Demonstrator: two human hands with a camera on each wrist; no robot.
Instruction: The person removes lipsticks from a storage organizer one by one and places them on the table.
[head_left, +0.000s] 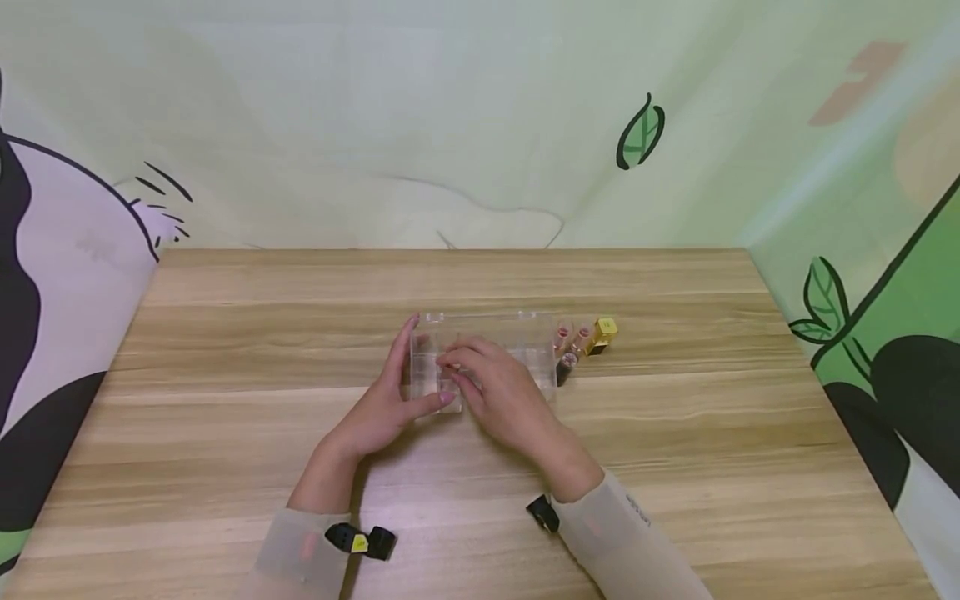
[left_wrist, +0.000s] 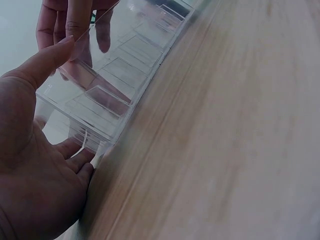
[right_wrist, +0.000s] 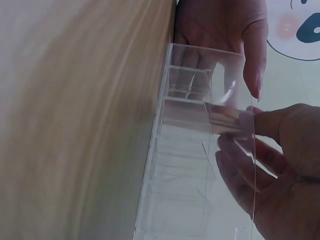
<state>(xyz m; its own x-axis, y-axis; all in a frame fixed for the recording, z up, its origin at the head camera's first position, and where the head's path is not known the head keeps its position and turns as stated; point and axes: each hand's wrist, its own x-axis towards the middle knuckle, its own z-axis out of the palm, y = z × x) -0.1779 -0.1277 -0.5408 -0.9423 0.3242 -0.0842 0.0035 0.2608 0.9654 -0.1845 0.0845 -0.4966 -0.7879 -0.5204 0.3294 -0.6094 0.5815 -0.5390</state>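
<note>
A clear acrylic organizer box (head_left: 497, 332) with several compartments stands on the table. My left hand (head_left: 380, 411) grips its left end, thumb over the near edge and fingers around the side. My right hand (head_left: 504, 398) reaches over the box's left part. Its thumb and fingers pinch a small pinkish tube, which looks like a lipstick (right_wrist: 227, 118), at the compartments near the left end. Fingers and reflections in the plastic hide much of it. In the left wrist view the right fingertips show through the clear wall.
Just right of the box stand several lipsticks: two with pink tops (head_left: 581, 335), a dark one (head_left: 566, 367) and a gold one (head_left: 603, 333). The wooden table (head_left: 225, 350) runs back to a printed cloth backdrop (head_left: 480, 125).
</note>
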